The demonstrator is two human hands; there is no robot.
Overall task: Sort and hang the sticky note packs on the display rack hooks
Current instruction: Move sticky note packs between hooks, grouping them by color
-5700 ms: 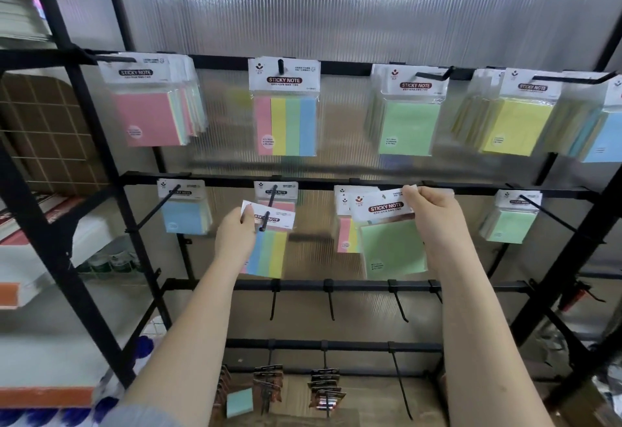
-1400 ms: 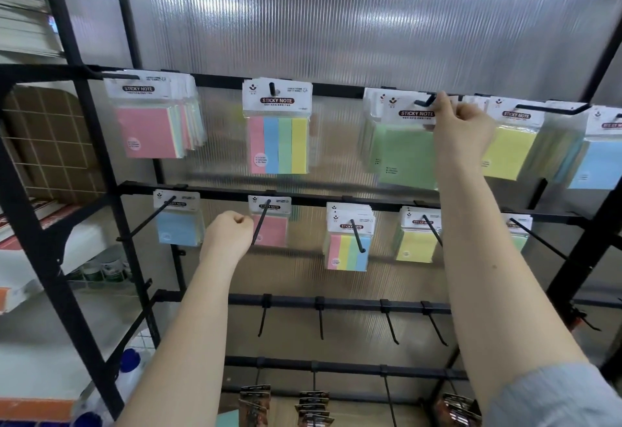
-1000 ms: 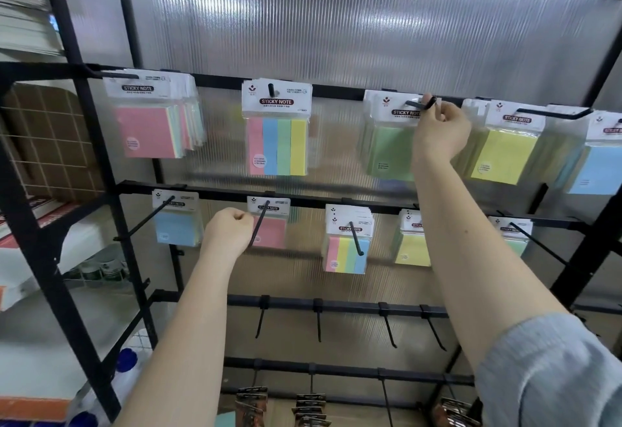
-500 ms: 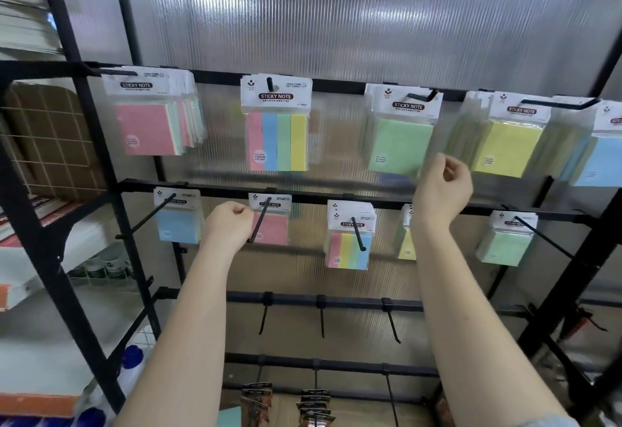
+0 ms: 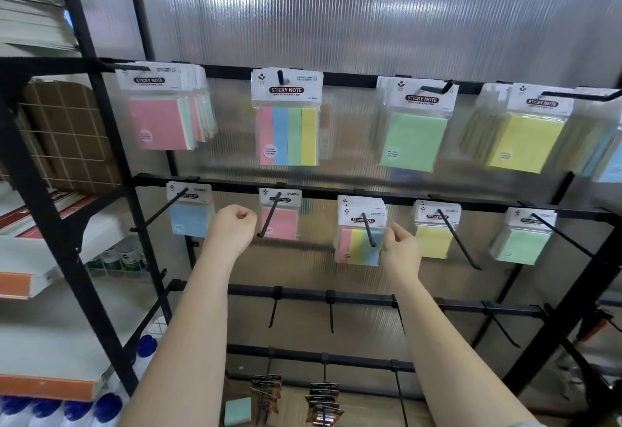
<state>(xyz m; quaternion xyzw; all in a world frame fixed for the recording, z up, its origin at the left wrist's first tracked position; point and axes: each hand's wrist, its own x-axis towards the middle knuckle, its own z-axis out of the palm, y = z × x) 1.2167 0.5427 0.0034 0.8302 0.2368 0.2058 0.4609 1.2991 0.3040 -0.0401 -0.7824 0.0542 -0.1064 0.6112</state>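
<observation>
Black rack (image 5: 336,191) holds pink (image 5: 158,123), green (image 5: 410,140), yellow (image 5: 525,147), seemingly blue (image 5: 190,221) and striped packs (image 5: 287,135).

Blk display rack (image 5: 336,192): sticky note packs (image 5: 287,137) hung on top 2 rows' hooks.

Ribbed translucent wall panel (image 5: 370,12); side shelving (image 5: 40,292)

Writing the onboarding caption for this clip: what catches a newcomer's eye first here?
The two rows of pastel sticky note packs hanging on a black rack, with the striped pack at top centre standing out most. Next, the two bare forearms reaching up from below: the left hand fisted beside the small pink pack, the right hand loosely curled by the small striped pack. Under them, two rails of hooks hang mostly bare.
</observation>
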